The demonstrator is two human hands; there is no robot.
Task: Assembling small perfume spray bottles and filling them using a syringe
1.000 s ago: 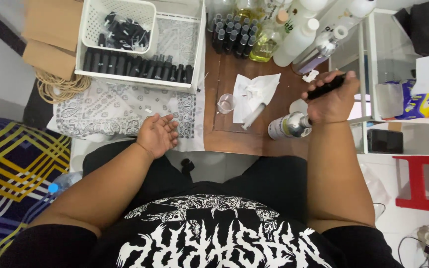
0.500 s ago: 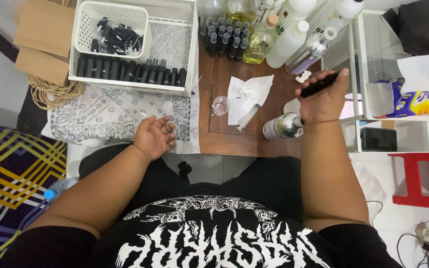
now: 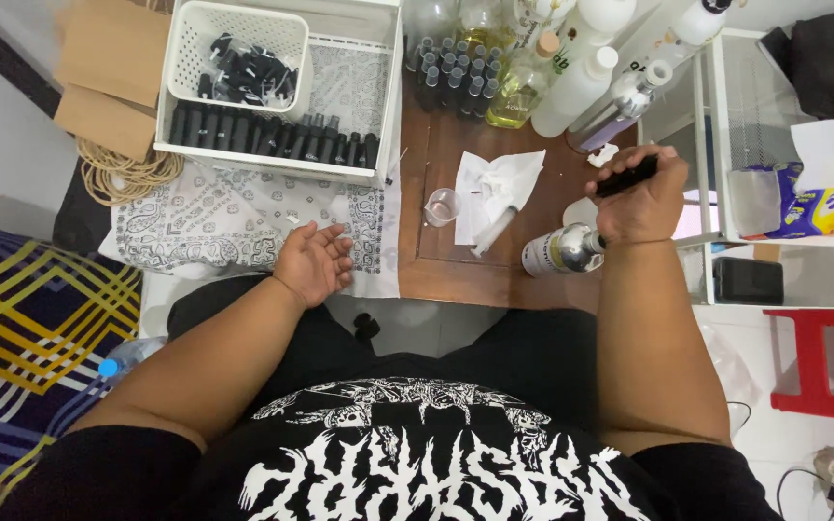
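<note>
The right hand [image 3: 641,205] was clenched around a small black tube [image 3: 626,178], raised above a silver bottle [image 3: 560,251] lying on the tabletop [image 3: 456,275]. The left hand [image 3: 314,262] rested empty, palm up. The tube looked light, stiff and smooth, best gripped mid-body.

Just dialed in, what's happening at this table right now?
A seated person works at a small wooden table. The right hand grips a slim black tube above a silver bottle lying on its side. The left hand rests open, palm up, on a patterned cloth, holding nothing. A syringe lies on a white tissue beside a small clear beaker.
</note>
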